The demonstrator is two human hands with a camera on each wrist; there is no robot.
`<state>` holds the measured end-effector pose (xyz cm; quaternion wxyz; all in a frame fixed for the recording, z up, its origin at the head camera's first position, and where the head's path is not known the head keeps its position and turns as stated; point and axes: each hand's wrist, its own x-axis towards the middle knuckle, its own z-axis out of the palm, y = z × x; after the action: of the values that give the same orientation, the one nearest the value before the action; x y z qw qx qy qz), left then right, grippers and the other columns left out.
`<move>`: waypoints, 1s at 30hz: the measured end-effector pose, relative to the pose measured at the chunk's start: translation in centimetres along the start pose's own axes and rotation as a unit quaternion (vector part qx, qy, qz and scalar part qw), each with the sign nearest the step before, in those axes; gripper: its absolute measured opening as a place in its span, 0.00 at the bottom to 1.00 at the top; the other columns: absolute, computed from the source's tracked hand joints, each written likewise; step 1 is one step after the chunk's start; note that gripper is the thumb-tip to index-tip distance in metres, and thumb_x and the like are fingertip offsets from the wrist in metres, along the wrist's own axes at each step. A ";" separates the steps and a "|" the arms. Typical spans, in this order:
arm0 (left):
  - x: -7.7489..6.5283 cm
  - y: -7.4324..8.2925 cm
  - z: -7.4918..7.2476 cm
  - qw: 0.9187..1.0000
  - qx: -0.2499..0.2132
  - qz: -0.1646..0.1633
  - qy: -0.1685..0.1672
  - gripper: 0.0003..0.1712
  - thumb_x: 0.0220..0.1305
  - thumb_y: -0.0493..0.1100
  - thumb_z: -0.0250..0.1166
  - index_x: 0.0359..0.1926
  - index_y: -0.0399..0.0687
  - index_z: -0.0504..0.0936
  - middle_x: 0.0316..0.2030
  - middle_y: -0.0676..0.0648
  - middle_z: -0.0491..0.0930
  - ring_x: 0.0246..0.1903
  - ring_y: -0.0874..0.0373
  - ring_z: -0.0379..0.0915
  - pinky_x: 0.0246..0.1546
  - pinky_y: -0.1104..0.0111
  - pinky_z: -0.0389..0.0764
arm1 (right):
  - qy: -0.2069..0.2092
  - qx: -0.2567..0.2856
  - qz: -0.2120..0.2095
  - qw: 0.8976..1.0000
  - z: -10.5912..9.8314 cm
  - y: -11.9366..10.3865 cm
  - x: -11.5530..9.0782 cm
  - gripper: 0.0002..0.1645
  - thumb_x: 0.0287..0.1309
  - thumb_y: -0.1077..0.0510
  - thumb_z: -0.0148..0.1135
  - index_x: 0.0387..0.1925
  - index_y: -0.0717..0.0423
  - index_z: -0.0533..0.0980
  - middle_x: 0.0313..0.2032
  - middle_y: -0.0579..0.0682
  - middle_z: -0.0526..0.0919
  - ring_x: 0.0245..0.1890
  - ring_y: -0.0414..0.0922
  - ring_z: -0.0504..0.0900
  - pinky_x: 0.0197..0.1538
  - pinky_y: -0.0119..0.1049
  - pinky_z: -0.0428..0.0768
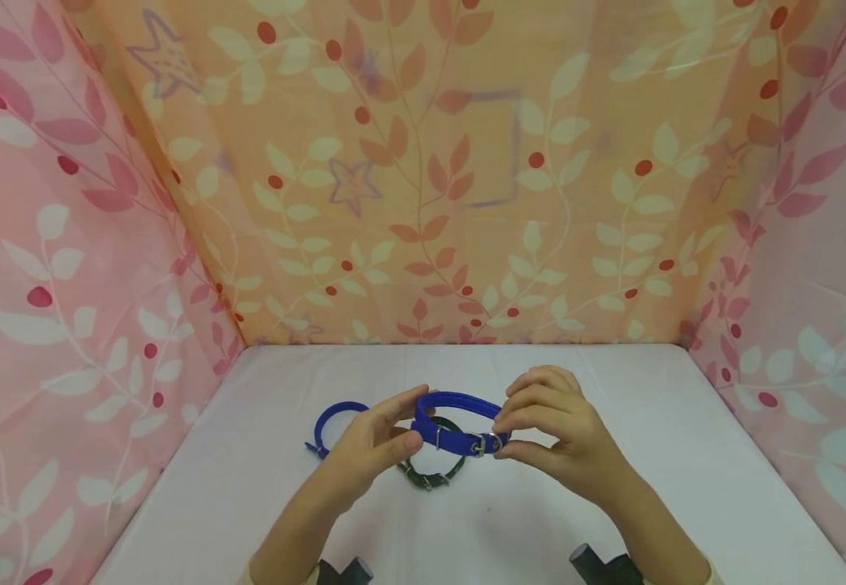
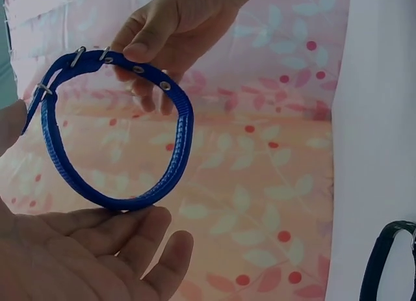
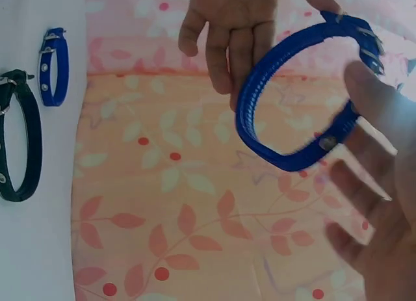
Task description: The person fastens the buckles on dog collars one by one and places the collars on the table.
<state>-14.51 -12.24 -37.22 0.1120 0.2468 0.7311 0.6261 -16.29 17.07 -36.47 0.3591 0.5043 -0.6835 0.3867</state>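
Observation:
A blue dog collar point(image 1: 455, 442), buckled into a loop, is held up over the table between both hands. My left hand point(image 1: 375, 443) holds its left end, with the thumb in front and the fingers behind; in the left wrist view its extended fingers touch the band point(image 2: 184, 138). My right hand point(image 1: 557, 421) pinches the right end beside the metal buckle point(image 1: 479, 444), between thumb and fingertips. Metal eyelets show along the strap in the left wrist view. Behind and below the held loop, a black collar point(image 1: 417, 478) lies on the table, partly hidden.
Another blue collar point(image 1: 318, 424) lies on the white table point(image 1: 583, 532) behind my left hand, which partly covers it. Patterned cloth walls stand at the back point(image 1: 423, 244), left point(image 1: 101, 284) and right point(image 1: 796, 284).

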 end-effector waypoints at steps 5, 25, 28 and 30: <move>0.1 -0.1 -0.3 1.000 0.008 0.007 -0.017 0.46 0.68 0.65 0.64 0.77 0.46 0.63 0.70 0.38 0.70 0.56 0.44 0.76 0.52 0.59 0.84 | -0.090 -0.020 0.159 0.983 -0.5 -0.1 -0.8 0.28 0.40 0.45 0.84 0.47 0.40 0.85 0.47 0.36 0.84 0.55 0.43 0.76 0.62 0.38 0.70; 0.5 -0.2 -0.2 1.000 0.026 -0.004 0.010 0.41 0.66 0.55 0.71 0.76 0.62 0.65 0.71 0.51 0.70 0.59 0.46 0.74 0.55 0.53 0.81 | -0.136 0.025 0.452 0.881 -0.6 -0.3 -1.0 0.42 0.44 0.41 0.83 0.63 0.38 0.78 0.60 0.43 0.83 0.62 0.58 0.76 0.56 0.73 0.72; 0.7 -0.4 0.0 0.999 0.023 -0.023 0.034 0.41 0.64 0.53 0.74 0.74 0.64 0.68 0.70 0.52 0.72 0.59 0.47 0.73 0.52 0.58 0.83 | -0.131 0.029 0.442 0.887 -0.7 0.0 -1.0 0.42 0.46 0.42 0.82 0.65 0.36 0.77 0.62 0.43 0.81 0.62 0.59 0.76 0.59 0.77 0.68; 1.0 -0.5 0.2 0.998 0.025 -0.027 0.051 0.41 0.62 0.53 0.75 0.73 0.65 0.69 0.69 0.53 0.73 0.59 0.49 0.73 0.51 0.62 0.84 | -0.127 0.035 0.432 0.892 -0.9 0.3 -1.2 0.42 0.47 0.43 0.82 0.66 0.36 0.76 0.63 0.42 0.81 0.62 0.58 0.76 0.59 0.78 0.67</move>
<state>-15.38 -11.64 -37.63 0.0859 0.1974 0.7575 0.6163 -16.18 18.40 -37.18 0.0486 0.2164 -0.8599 0.4597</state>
